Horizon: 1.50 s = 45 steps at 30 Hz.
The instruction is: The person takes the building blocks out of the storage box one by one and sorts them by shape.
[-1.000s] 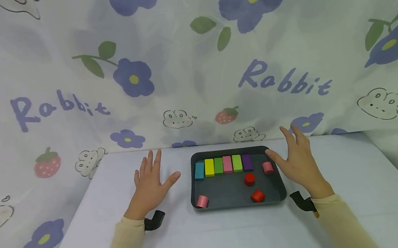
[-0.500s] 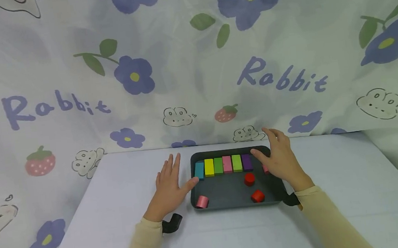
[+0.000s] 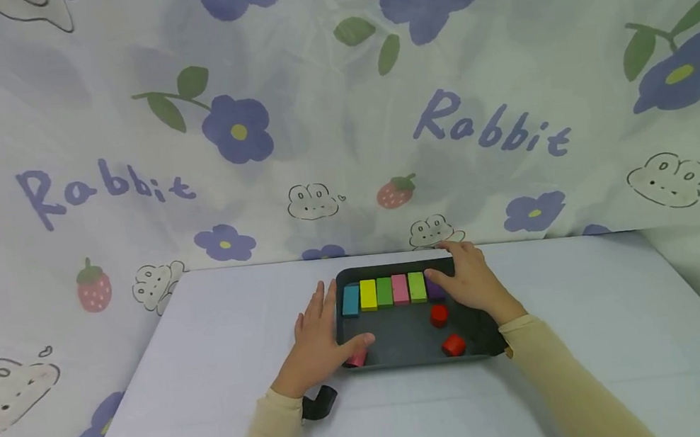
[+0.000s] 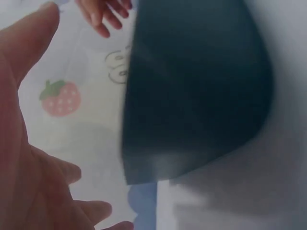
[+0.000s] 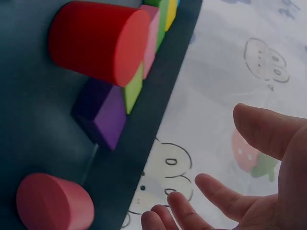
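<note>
A dark grey tray (image 3: pixel 395 338) lies on the white table. Along its far side stands a row of several coloured blocks, from a blue block (image 3: pixel 350 300) to a purple block (image 3: pixel 436 292). Two red cylinders (image 3: pixel 439 316) sit in its right half. My left hand (image 3: pixel 315 350), fingers spread and holding nothing, is over the tray's left edge; its thumb partly covers a pink cylinder (image 3: pixel 357 360). With fingers extended and nothing held, my right hand (image 3: pixel 475 284) hovers over the right side. A second pink cylinder (image 5: pixel 55 203) shows in the right wrist view, hidden by that hand from the head.
The white table (image 3: pixel 409 419) extends around the tray. Behind it hangs a patterned cloth (image 3: pixel 340 120) with flowers, strawberries and rabbits. A black wrist mount (image 3: pixel 320 402) juts out beside the left wrist.
Both hands have moved inward: the left one rightward to the tray's left edge, the right one leftward over its right side. The tray and blocks have stayed put.
</note>
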Motion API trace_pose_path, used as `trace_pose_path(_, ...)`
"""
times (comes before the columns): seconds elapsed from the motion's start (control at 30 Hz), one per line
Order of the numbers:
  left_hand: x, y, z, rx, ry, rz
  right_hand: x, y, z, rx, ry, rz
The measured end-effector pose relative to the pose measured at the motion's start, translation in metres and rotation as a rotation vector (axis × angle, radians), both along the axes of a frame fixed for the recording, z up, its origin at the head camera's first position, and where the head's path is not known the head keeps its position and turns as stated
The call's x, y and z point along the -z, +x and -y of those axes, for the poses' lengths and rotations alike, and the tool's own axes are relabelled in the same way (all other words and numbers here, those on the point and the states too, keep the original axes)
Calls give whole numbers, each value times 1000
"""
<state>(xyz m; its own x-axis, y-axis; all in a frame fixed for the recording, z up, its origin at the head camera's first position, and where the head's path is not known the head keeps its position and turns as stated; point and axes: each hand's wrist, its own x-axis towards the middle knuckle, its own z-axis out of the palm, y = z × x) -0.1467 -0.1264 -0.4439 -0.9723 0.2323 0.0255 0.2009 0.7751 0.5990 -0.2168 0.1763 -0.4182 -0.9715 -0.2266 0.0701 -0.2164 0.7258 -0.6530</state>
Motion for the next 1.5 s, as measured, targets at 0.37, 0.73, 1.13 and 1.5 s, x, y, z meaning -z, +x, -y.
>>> trace_pose_path(0.37, 10, 4, -9, 56, -28, 14, 8, -7, 7, -27, 82, 48)
trace_pose_path(0.73, 14, 4, -16, 61, -39, 25, 11, -15, 9, -78, 188, 64)
trace_pose_path(1.13, 16, 1, -19, 52, -39, 27, 10, -20, 12, -135, 301, 109)
trace_pose_path(1.5, 18, 1, -19, 45, -17, 16, 14, -24, 15, -117, 323, 110)
